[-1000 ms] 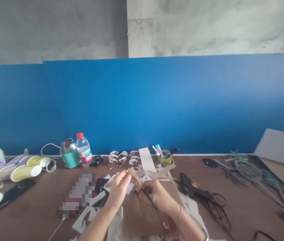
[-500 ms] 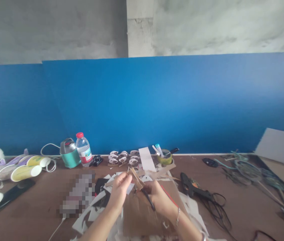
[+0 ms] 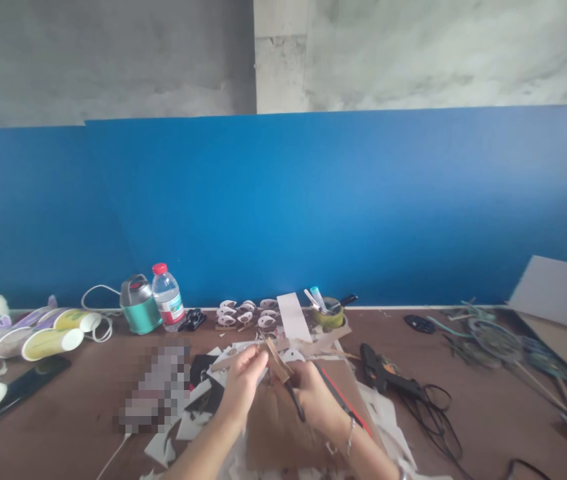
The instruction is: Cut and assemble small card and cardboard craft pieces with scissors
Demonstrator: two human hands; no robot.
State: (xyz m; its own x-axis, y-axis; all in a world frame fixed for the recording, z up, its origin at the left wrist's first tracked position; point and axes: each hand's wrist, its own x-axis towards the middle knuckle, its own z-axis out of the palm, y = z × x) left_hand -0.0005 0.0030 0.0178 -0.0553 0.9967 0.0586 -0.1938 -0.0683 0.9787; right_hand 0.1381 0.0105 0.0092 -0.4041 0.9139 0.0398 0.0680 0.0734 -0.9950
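My left hand (image 3: 244, 375) is closed, thumb and fingertips pinching the left edge of a small folded strip of brown cardboard (image 3: 277, 362). My right hand (image 3: 314, 399) is wrapped around what look like scissors with a dark handle (image 3: 295, 401), which sticks out below the fingers. Their blades are hidden by the strip and the fingers. Both hands are close together over a brown cardboard sheet (image 3: 278, 447). A long red-and-black tool (image 3: 347, 401) lies on the sheet, right beside my right hand and partly covered by it.
White scraps (image 3: 188, 427) surround the cardboard sheet. Small white cut-outs (image 3: 226, 312) stand in rows behind, near a tape roll (image 3: 331, 319) holding pens. A glue gun (image 3: 388, 377) with a looped cord lies right. A water bottle (image 3: 168, 300) and paper cups (image 3: 53, 343) are left.
The cardboard strip has tilted slightly and shifted a little right. My right hand has turned slightly, and more of the red-and-black tool shows beside it.
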